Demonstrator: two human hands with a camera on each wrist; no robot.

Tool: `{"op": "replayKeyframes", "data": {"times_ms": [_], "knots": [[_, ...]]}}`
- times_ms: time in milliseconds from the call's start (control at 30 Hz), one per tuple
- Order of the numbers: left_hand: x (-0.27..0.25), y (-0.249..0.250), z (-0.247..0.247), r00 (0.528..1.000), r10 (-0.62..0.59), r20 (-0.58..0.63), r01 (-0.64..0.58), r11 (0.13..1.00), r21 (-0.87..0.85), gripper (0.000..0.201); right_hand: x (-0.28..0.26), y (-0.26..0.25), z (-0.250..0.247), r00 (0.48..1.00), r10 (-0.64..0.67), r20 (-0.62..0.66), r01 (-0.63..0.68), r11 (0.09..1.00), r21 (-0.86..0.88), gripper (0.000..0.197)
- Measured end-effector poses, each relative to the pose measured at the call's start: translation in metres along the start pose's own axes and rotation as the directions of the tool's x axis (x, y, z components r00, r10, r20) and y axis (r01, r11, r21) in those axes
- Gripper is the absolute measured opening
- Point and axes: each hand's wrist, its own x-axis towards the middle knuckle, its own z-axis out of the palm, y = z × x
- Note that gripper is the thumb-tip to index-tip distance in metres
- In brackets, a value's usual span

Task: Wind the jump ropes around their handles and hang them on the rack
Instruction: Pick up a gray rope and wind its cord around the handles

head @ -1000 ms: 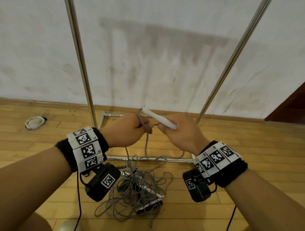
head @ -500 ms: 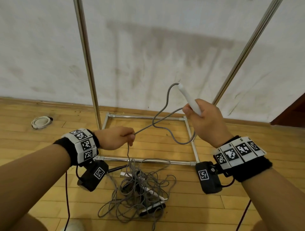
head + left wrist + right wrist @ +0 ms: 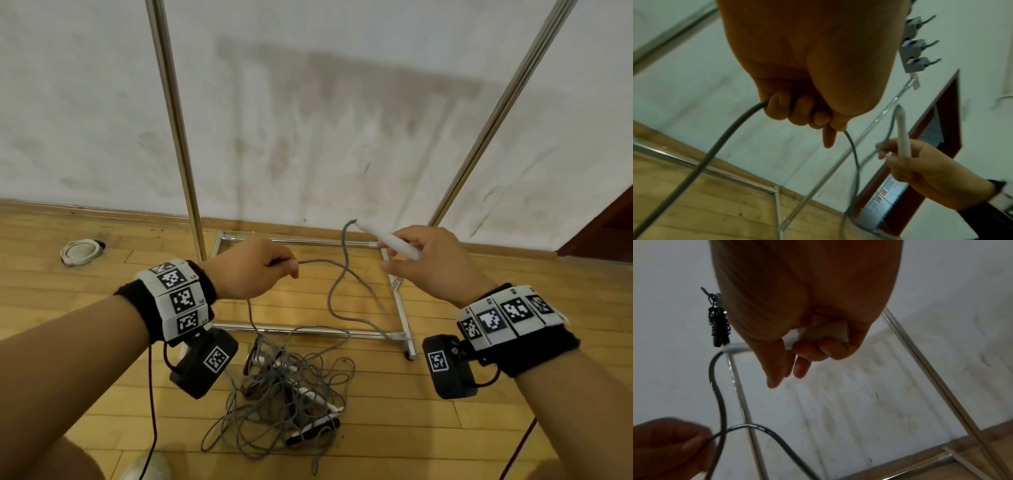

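My right hand (image 3: 400,253) grips a white jump-rope handle (image 3: 388,240), also seen in the left wrist view (image 3: 902,134) and the right wrist view (image 3: 818,332). Its grey rope (image 3: 337,298) leaves the handle tip, sags in a slack loop and runs to my left hand (image 3: 287,267), whose fist (image 3: 803,112) is curled round it. From there the rope drops to a tangled pile of ropes and handles (image 3: 284,394) on the floor. The metal rack (image 3: 171,102) stands behind, against the wall. A black wound rope (image 3: 719,326) hangs high on it.
The rack's base frame (image 3: 308,330) lies on the wooden floor just beyond the pile, its right pole (image 3: 507,92) slanting up. A white coiled object (image 3: 80,251) sits on the floor at far left. A dark red door (image 3: 609,233) is at right. Grey hooks (image 3: 914,45) show overhead.
My hands, together a second ago, have drawn apart. The right hand lifted the handle up and right, then came back down; the rope between the hands now hangs slack.
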Motion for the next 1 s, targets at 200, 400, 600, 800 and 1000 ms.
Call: {"op": "replayKeyframes", "data": {"times_ms": [200, 400, 600, 800, 1000], "knots": [[0.002, 0.038, 0.007, 0.995, 0.101, -0.022, -0.102, 0.995, -0.002, 0.025, -0.010, -0.030, 0.027, 0.972, -0.229, 0.048, 0.225, 0.972, 0.072, 0.012], [-0.002, 0.045, 0.005, 0.994, 0.081, -0.069, -0.089, 0.989, -0.120, 0.022, -0.009, -0.036, 0.037, 0.986, -0.132, 0.102, 0.121, 0.987, 0.108, 0.019], [0.001, 0.018, 0.014, 0.989, 0.064, 0.133, -0.050, 0.993, -0.107, 0.027, -0.004, -0.037, 0.027, 0.978, -0.200, -0.053, 0.204, 0.975, 0.085, 0.018], [0.002, -0.010, 0.031, 0.952, -0.038, 0.304, 0.055, 0.997, -0.049, 0.025, -0.002, -0.034, 0.014, 0.952, -0.216, -0.217, 0.250, 0.957, 0.143, 0.010], [-0.001, -0.026, 0.024, 0.932, -0.110, 0.345, 0.116, 0.993, 0.004, 0.028, 0.000, -0.025, 0.002, 0.932, -0.145, -0.331, 0.205, 0.967, 0.154, 0.012]]}}
